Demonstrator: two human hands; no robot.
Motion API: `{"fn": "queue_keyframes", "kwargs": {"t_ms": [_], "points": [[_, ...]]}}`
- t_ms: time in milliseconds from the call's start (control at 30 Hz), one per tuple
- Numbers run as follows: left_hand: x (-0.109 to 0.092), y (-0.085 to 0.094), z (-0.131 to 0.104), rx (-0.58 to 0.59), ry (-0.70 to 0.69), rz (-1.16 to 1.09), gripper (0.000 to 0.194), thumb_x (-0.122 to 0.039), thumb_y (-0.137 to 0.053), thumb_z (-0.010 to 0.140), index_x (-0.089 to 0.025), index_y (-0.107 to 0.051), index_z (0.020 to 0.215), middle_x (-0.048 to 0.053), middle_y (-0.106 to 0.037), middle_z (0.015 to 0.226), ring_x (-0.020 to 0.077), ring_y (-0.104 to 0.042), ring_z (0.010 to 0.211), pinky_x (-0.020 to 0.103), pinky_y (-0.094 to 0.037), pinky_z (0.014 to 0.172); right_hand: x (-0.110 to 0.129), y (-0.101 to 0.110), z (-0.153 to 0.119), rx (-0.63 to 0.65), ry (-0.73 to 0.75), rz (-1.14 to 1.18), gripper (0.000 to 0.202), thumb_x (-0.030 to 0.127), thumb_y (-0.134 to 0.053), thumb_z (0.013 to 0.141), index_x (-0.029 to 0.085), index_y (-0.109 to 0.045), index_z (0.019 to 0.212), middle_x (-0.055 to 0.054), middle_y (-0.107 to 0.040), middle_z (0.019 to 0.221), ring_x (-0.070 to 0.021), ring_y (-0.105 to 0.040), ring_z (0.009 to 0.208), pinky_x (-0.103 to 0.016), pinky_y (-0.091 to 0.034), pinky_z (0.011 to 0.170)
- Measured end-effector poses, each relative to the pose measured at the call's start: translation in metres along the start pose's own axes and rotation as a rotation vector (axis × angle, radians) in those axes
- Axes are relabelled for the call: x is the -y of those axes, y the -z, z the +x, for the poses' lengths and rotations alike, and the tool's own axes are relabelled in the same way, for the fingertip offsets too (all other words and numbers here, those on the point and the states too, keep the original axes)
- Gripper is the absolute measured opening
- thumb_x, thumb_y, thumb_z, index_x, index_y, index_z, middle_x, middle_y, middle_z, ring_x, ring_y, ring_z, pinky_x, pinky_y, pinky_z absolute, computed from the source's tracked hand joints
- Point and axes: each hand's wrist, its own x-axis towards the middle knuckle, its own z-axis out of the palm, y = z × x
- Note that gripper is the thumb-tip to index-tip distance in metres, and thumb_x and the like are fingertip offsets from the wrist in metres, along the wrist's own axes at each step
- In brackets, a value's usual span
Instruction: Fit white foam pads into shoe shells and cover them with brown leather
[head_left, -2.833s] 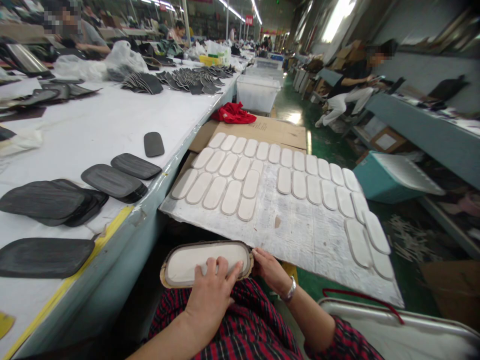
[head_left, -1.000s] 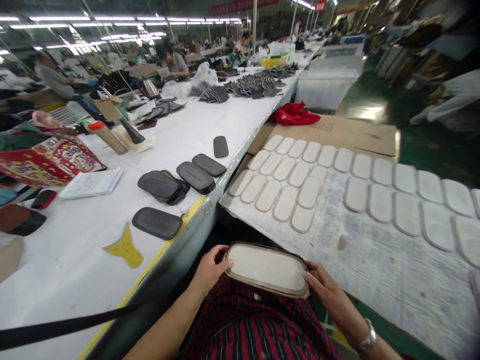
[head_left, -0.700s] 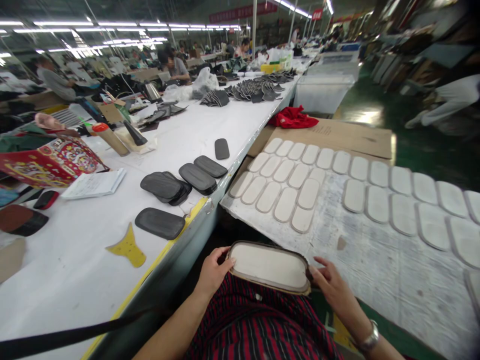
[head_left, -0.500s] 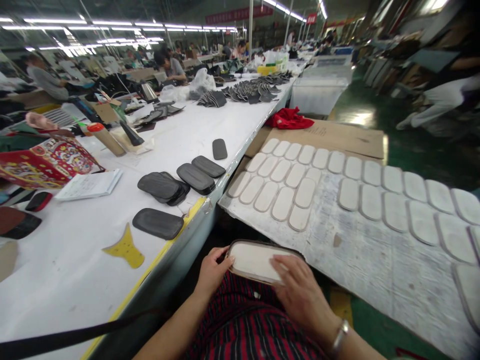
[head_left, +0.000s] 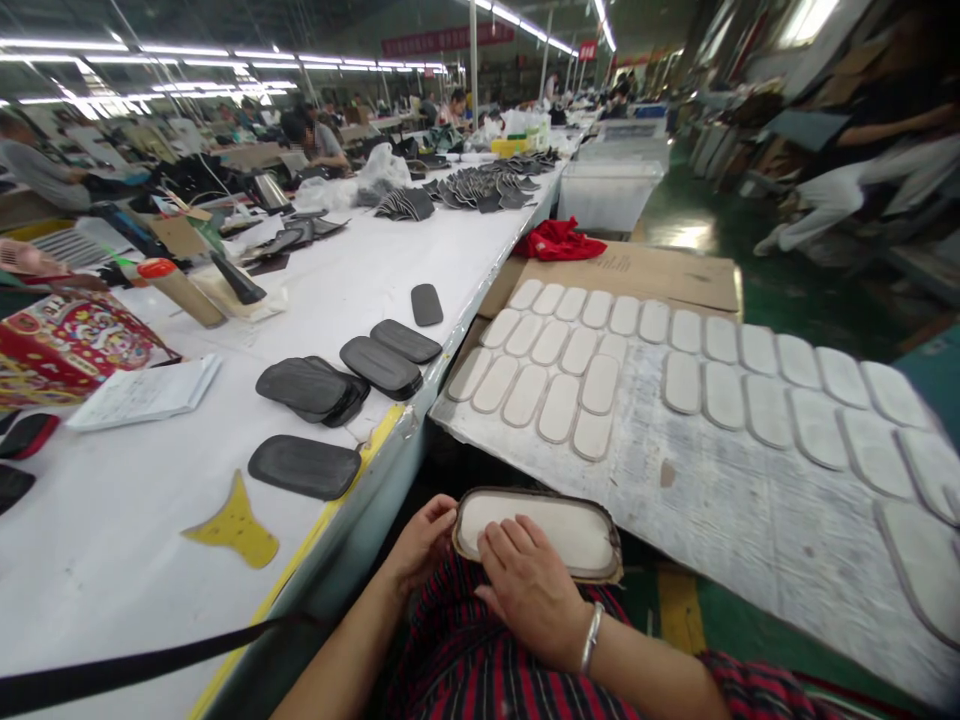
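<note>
An oval piece point(head_left: 577, 535) with a white face and a dark, raised rim lies above my lap, near the bottom middle of the head view. My left hand point(head_left: 424, 540) pinches its left end between thumb and fingers. My right hand point(head_left: 525, 580) rests on the white face, its fingers stretched out and lying flat over the left half. To the right, rows of white oval pieces point(head_left: 681, 383) lie on a grey board point(head_left: 720, 530). Dark oval pads point(head_left: 304, 466) lie at the edge of the white table point(head_left: 135, 520) on the left.
On the table are a yellow template point(head_left: 238, 525), a paper pad point(head_left: 146, 390), an orange-capped bottle point(head_left: 180, 290) and a red patterned box point(head_left: 82, 340). Red cloth point(head_left: 561, 241) lies on cardboard point(head_left: 660, 273) behind the board. A person point(head_left: 847, 190) sits at the far right.
My right hand has slid left across the white face, uncovering the piece's right end. My left hand stays at the left end. The view has turned slightly to the right.
</note>
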Motion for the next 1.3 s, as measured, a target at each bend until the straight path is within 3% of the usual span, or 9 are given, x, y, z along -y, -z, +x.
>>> {"fn": "queue_keyframes", "kwargs": {"t_ms": [133,367,500,600,733,867,967,1133,1300], "points": [[-0.014,-0.003,0.01,0.161,0.0,0.246,0.031,-0.038,-0.064,0.073,-0.018,-0.041,0.081,-0.006,-0.045,0.066,0.007,-0.044,0.053,0.02,-0.037,0.051,-0.001,-0.002,-0.001,0.026,0.009,0.016,0.055,0.042,-0.058,0.077,0.009,-0.047,0.12,-0.012,-0.048,0.116,-0.0283,-0.039,0.107,-0.046,-0.03,0.1],[-0.039,-0.006,0.01,0.082,-0.111,0.768,0.037,-0.037,-0.058,0.076,-0.021,-0.04,0.104,-0.003,-0.044,0.083,0.0122,-0.049,0.074,0.024,-0.044,0.062,-0.008,0.008,-0.005,0.025,-0.11,0.465,0.072,0.044,-0.06,0.074,0.012,-0.032,0.132,-0.014,-0.047,0.122,-0.029,-0.041,0.113,-0.049,-0.029,0.103],[-0.024,0.005,0.006,-0.073,-0.209,0.866,0.052,-0.043,-0.054,0.078,-0.02,-0.033,0.12,0.004,-0.049,0.1,0.0169,-0.054,0.085,0.034,-0.047,0.078,-0.044,0.013,-0.027,-0.288,-0.477,0.965,0.049,0.033,-0.042,0.087,0.021,-0.024,0.131,-0.01,-0.046,0.124,-0.0157,-0.052,0.106,-0.034,-0.045,0.092],[-0.026,0.004,0.007,-0.165,-0.418,1.106,0.065,-0.045,-0.055,0.077,-0.022,-0.026,0.13,0.01,-0.039,0.128,0.023,-0.045,0.112,0.042,-0.039,0.095,-0.084,0.015,-0.049,-0.409,-0.617,0.772,0.046,0.03,-0.047,0.085,0.022,-0.033,0.128,-0.008,-0.041,0.129,-0.0168,-0.043,0.117,-0.038,-0.036,0.102],[-0.05,-0.029,0.024,0.149,-0.638,1.468,0.078,-0.044,-0.064,0.072,-0.025,-0.025,0.136,0.008,-0.032,0.14,0.0239,-0.028,0.128,0.043,-0.022,0.108,-0.127,0.012,-0.063,-0.145,-0.596,0.746,0.066,0.03,-0.059,0.075,0.018,-0.029,0.133,-0.01,-0.038,0.134,-0.0195,-0.036,0.123,-0.041,-0.029,0.106],[-0.077,-0.079,0.047,0.559,-0.393,1.525,0.084,-0.031,-0.07,0.065,-0.021,-0.027,0.137,0.007,-0.042,0.135,0.0214,-0.039,0.122,0.036,-0.029,0.105,-0.145,0.013,-0.058,0.103,-0.459,1.048,0.07,0.033,-0.063,0.072,0.016,-0.033,0.133,-0.011,-0.045,0.129,-0.0202,-0.044,0.117,-0.038,-0.035,0.102],[-0.086,-0.107,0.058,0.784,-0.227,1.445,0.078,-0.023,-0.064,0.067,-0.019,-0.029,0.137,0.006,-0.05,0.129,0.0191,-0.047,0.115,0.031,-0.035,0.1,-0.148,0.019,-0.053,0.172,-0.355,0.922,0.059,0.035,-0.063,0.072,0.019,-0.046,0.126,-0.007,-0.05,0.125,-0.0218,-0.047,0.113,-0.038,-0.036,0.101],[-0.069,-0.118,0.058,0.896,-0.413,1.563,0.058,-0.014,-0.049,0.071,-0.02,-0.044,0.129,0.005,-0.049,0.13,0.0181,-0.046,0.118,0.027,-0.033,0.1,-0.141,0.029,-0.057,0.168,-0.162,0.622,0.052,0.038,-0.051,0.082,0.019,-0.043,0.13,-0.007,-0.049,0.126,-0.0185,-0.047,0.114,-0.034,-0.036,0.101],[-0.052,-0.113,0.045,0.847,-0.684,1.769,0.055,-0.018,-0.045,0.077,-0.017,-0.041,0.131,0.011,-0.041,0.136,0.0265,-0.047,0.116,0.038,-0.039,0.092,-0.134,0.04,-0.056,0.19,0.029,0.201,0.067,0.053,-0.052,0.079,0.014,-0.039,0.133,-0.012,-0.044,0.13,-0.0259,-0.035,0.124,-0.049,-0.016,0.108]]}}
